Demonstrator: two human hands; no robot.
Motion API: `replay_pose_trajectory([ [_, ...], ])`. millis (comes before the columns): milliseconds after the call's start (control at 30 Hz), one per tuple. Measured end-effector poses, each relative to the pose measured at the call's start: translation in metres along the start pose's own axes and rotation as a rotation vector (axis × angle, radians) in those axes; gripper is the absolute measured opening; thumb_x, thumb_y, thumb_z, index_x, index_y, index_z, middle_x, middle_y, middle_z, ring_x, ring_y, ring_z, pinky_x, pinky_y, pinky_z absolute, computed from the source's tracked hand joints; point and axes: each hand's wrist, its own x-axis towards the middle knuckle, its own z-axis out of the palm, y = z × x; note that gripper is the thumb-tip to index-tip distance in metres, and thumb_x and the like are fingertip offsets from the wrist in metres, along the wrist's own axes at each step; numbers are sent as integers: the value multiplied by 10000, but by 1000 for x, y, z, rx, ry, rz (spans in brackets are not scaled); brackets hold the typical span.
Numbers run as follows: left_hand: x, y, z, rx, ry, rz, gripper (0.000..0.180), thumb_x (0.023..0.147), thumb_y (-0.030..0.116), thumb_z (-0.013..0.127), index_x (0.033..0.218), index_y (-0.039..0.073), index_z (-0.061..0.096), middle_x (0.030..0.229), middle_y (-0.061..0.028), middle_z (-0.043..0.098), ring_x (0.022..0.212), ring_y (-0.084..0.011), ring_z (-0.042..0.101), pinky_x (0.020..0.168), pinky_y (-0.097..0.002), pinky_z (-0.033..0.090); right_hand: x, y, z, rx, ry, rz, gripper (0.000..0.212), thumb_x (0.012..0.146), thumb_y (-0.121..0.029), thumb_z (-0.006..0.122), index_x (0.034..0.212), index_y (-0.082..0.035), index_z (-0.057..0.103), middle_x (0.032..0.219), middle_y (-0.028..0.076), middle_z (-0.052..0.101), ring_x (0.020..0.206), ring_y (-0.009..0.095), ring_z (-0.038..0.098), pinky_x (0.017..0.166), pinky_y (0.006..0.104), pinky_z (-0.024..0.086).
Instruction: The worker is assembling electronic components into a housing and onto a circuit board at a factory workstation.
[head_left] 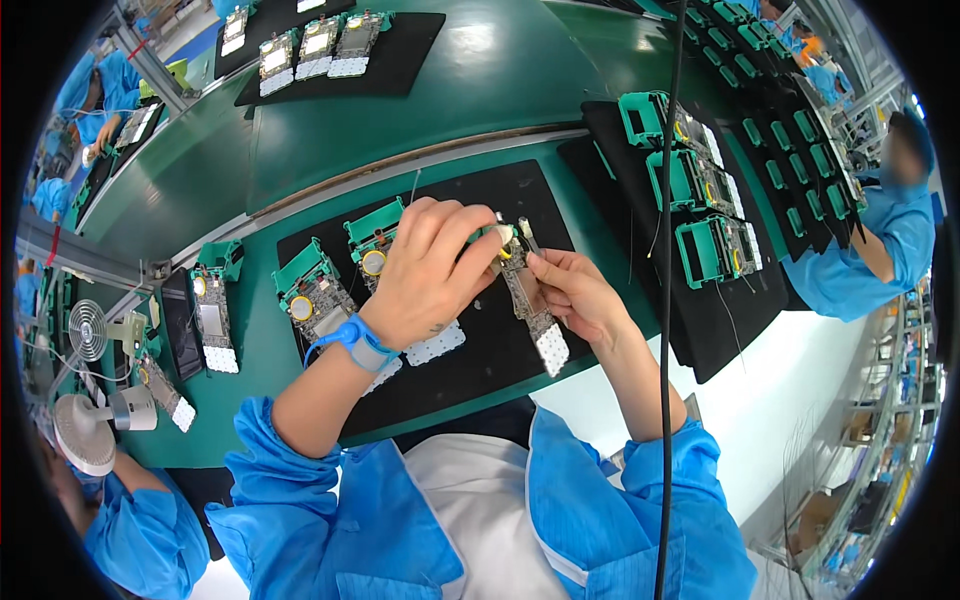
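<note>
My right hand pinches a narrow circuit board by its right side, above a black mat. White round pads cover the board's lower end. Over its upper end is my left hand, fingers curled in a pinch beside a small pale piece. What those fingertips hold is too small to make out. A blue band circles my left wrist. Beneath and left of that hand lie more boards with green plastic frames, partly hidden by the hand and forearm.
Another framed board rests left of the mat. Two small fans stand at the far left. Stacked black mats carry green-framed boards on the right. A black cable hangs down in front. Co-workers in blue sit around.
</note>
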Motion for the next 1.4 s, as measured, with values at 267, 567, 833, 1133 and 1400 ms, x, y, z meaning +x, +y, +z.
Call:
replay_pose_trajectory([
  [267,-10,-14,-13,-26,-264,172,371,671,-11,668,1041,5,640,1127,-87,560,1028,-283,500,917,-433,440,-1,7,5,-72,177,-127,213,945,-222,607,976,-11,611,671,-60,523,485,-12,325,434,181,248],
  [567,-20,-11,-15,-309,-328,-160,399,738,-42,678,1108,107,669,1164,-57,581,1027,-280,481,846,-367,439,0,24,10,-391,372,-401,219,921,-175,641,1032,12,622,738,-4,607,646,36,525,582,181,413],
  [833,-32,7,10,-475,-136,-581,417,759,1,733,1157,48,615,864,-32,651,853,-162,562,741,-293,482,-8,23,26,-977,454,-930,241,786,-77,759,996,-10,662,907,43,537,570,48,432,489,185,351],
  [1133,-29,1,10,-269,-168,-295,228,710,-34,703,919,-8,615,1024,-97,528,974,-272,481,765,-337,477,3,24,22,-1300,339,-1114,158,784,-75,729,917,-13,669,856,48,569,588,171,600,487,259,460],
  [1400,-26,2,14,-396,-228,-400,225,666,-26,716,860,-16,603,1070,-99,492,985,-265,451,795,-341,457,1,27,24,-1101,307,-909,115,856,-33,665,932,49,642,888,69,557,599,129,589,521,254,455],
])
